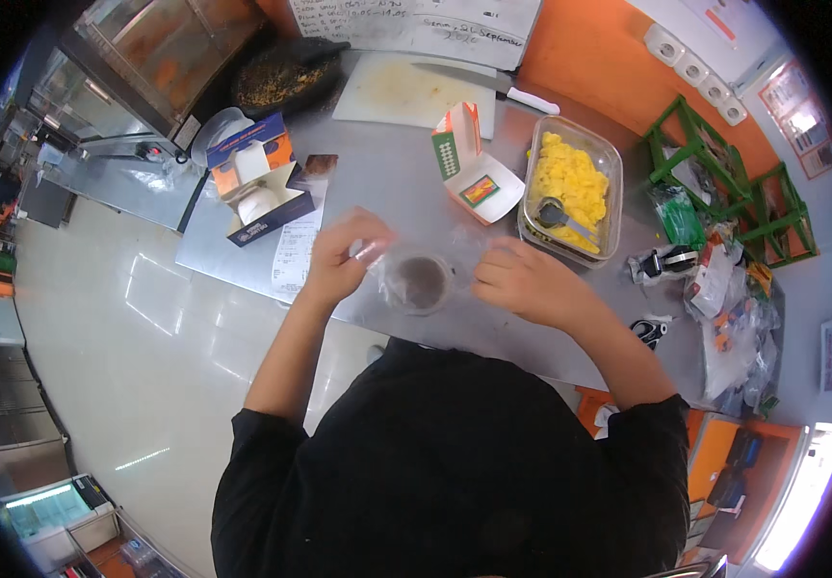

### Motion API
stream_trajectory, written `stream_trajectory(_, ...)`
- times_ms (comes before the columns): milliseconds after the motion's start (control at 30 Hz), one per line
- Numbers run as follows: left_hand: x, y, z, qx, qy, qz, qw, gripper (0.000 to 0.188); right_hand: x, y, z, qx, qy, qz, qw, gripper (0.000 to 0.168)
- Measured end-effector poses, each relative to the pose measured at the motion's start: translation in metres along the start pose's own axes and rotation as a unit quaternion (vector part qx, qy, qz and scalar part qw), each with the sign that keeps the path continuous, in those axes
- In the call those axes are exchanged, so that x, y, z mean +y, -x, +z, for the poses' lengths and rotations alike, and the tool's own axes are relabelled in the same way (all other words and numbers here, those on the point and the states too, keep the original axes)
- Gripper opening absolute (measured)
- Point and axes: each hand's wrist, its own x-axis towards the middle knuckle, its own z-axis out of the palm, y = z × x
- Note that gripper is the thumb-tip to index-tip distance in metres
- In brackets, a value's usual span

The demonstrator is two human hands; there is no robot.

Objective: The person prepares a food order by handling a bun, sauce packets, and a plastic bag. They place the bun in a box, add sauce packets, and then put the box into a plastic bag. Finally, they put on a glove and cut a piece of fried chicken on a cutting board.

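In front of me on the steel table stands a round clear container point(422, 283) with something brown in it, seen from above. Thin clear plastic point(463, 242) stretches over and around it; whether it is a bag or a sheet I cannot tell. On one side, my left hand point(344, 254) pinches the plastic between thumb and fingers. My right hand point(524, 283) has its fingers curled at the other side of the plastic. An open orange, green and white carton point(487, 184) sits just beyond, beside a clear tub point(612, 217) of yellow food with a scoop point(553, 213) in it.
At the left, an open dark-blue and orange box point(271, 213) holds a white item, near a printed paper slip point(295, 253). Behind lie a white cutting board point(380, 94), a knife point(531, 100) and a dark mortar point(286, 76). Scissors point(651, 332) and plastic packaging point(737, 347) are at right.
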Motion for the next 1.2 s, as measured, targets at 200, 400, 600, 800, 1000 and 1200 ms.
stream_trajectory(200,0.009,-0.012,0.026,0.018,0.080,-0.018,0.996,0.045,-0.001,-0.004,-0.029,0.088,0.082,-0.029,0.992,0.013)
stream_trajectory(400,0.010,-0.030,0.043,-0.140,0.043,-0.104,0.984,0.036,-0.008,0.002,-0.032,0.219,-0.089,0.079,0.968,0.056)
stream_trajectory(600,0.038,-0.049,0.051,-0.165,-0.026,0.010,0.986,0.023,-0.038,-0.033,0.094,0.153,-0.333,0.246,0.897,0.080)
stream_trajectory(800,0.006,-0.038,0.001,-0.265,-0.027,-0.038,0.963,0.072,-0.024,-0.063,0.124,0.191,-0.497,0.300,0.791,0.024)
stream_trajectory(1000,-0.039,0.052,0.042,-0.324,-0.092,-0.159,0.928,0.063,-0.055,-0.089,0.078,0.211,-0.173,0.325,0.906,0.034)
stream_trajectory(1200,-0.037,0.071,0.081,-0.148,-0.027,-0.165,0.975,0.037,-0.072,-0.064,0.056,0.136,-0.259,0.346,0.891,0.048)
